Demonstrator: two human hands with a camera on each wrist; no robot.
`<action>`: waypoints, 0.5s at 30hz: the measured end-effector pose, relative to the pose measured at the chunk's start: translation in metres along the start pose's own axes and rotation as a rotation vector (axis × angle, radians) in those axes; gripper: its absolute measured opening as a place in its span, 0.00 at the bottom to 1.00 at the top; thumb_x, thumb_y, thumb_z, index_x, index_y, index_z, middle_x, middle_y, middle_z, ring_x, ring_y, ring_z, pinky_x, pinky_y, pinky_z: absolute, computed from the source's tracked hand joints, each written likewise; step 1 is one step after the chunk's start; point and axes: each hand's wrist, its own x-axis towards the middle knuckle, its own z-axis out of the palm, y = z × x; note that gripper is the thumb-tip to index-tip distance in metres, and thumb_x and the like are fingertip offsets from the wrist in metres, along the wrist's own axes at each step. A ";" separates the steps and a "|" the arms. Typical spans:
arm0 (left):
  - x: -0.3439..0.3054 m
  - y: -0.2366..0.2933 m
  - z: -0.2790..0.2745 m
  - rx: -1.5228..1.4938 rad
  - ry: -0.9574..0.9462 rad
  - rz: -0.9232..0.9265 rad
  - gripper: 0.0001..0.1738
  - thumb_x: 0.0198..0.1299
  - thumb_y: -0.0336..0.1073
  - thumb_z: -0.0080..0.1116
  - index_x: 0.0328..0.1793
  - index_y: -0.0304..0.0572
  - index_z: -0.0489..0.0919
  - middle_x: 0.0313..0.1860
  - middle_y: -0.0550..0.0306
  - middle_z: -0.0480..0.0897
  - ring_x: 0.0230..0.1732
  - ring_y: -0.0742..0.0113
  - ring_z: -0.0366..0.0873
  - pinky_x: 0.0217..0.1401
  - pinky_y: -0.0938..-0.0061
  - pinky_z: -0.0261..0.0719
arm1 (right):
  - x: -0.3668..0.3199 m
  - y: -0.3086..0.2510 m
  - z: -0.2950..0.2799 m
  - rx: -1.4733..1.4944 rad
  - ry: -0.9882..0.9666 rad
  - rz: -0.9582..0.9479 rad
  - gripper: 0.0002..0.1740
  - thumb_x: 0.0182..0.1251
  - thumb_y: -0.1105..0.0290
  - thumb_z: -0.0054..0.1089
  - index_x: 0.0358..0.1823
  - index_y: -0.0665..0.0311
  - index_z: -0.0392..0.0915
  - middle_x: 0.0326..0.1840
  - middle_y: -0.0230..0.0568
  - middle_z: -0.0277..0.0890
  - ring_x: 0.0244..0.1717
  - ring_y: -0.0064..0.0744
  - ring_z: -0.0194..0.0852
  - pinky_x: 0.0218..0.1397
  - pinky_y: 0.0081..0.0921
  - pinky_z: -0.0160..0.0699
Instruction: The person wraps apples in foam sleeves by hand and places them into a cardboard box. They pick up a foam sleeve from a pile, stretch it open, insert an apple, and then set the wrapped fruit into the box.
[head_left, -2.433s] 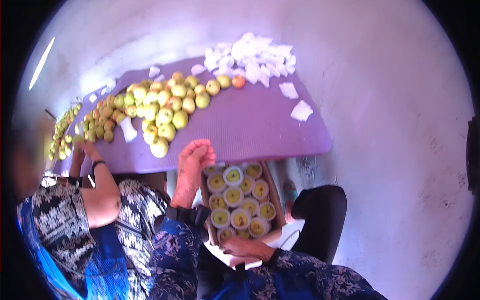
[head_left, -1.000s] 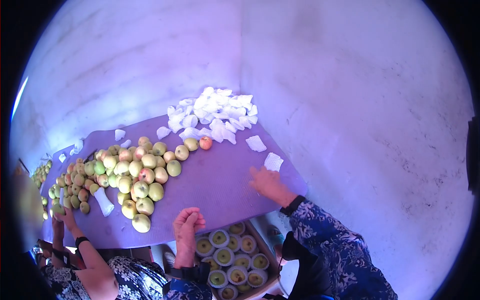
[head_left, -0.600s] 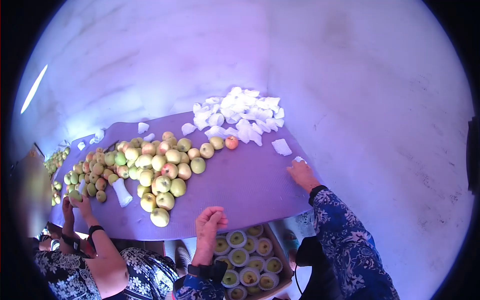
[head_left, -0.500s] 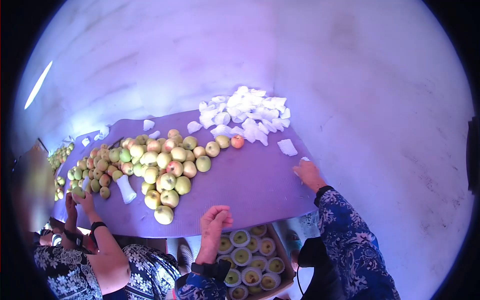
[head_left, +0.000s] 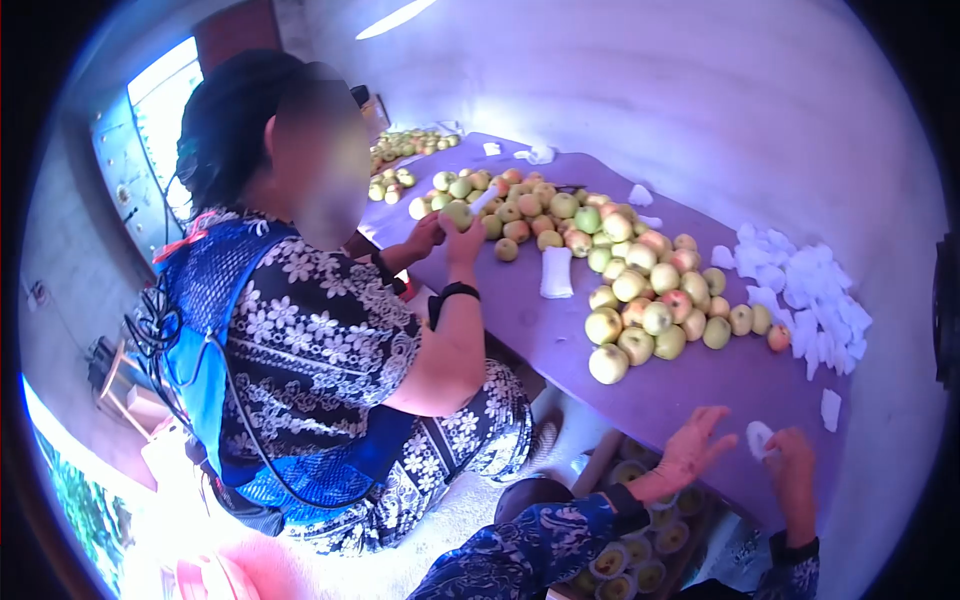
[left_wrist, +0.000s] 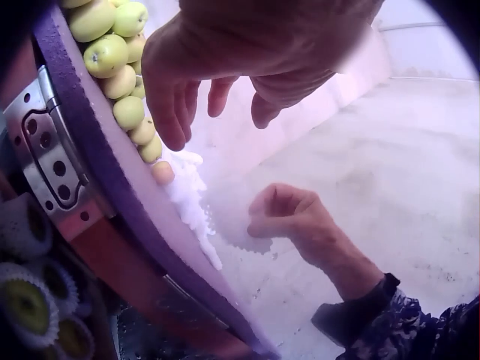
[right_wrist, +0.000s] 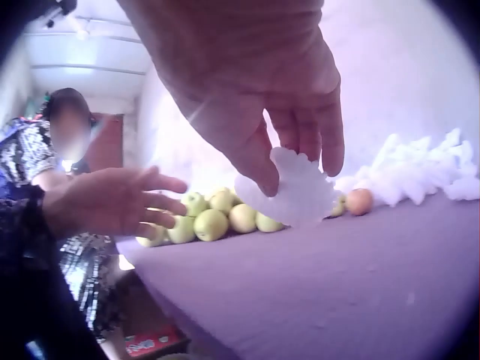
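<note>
My right hand pinches a white foam net above the right end of the purple table. The right wrist view shows the net hanging between thumb and fingers. To its left my left hand is held up at the table's front edge, fingers spread and holding nothing; in the left wrist view the left hand has its fingers apart. Yellow-green apples lie piled beyond it, with one reddish apple at the pile's right end.
Loose white foam nets lie heaped at the back right. One net lies near the apples. Below the table edge is a box of net-wrapped apples. On the left another person sits holding a green apple.
The head view has swung left. My right hand has lifted a net from the table and moved close to my left hand, whose fingers have spread.
</note>
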 end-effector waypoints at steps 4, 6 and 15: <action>-0.003 0.004 -0.004 0.097 -0.044 0.014 0.32 0.60 0.51 0.61 0.66 0.45 0.69 0.56 0.46 0.74 0.58 0.43 0.73 0.59 0.58 0.73 | 0.010 -0.049 0.001 0.113 -0.071 -0.065 0.12 0.46 0.79 0.63 0.34 0.66 0.73 0.36 0.47 0.69 0.43 0.51 0.71 0.46 0.39 0.69; -0.004 0.003 -0.005 0.046 -0.017 0.006 0.30 0.59 0.50 0.61 0.63 0.45 0.71 0.53 0.46 0.75 0.57 0.45 0.74 0.56 0.58 0.73 | 0.010 -0.054 0.007 0.214 -0.078 -0.091 0.11 0.49 0.77 0.61 0.36 0.67 0.76 0.36 0.47 0.68 0.43 0.50 0.72 0.48 0.38 0.69; -0.004 0.006 -0.014 0.074 -0.135 -0.220 0.15 0.52 0.32 0.55 0.48 0.47 0.77 0.38 0.46 0.81 0.41 0.44 0.80 0.42 0.54 0.76 | 0.011 -0.043 0.017 0.221 0.024 -0.010 0.07 0.51 0.80 0.56 0.34 0.67 0.73 0.36 0.48 0.70 0.41 0.49 0.73 0.45 0.37 0.71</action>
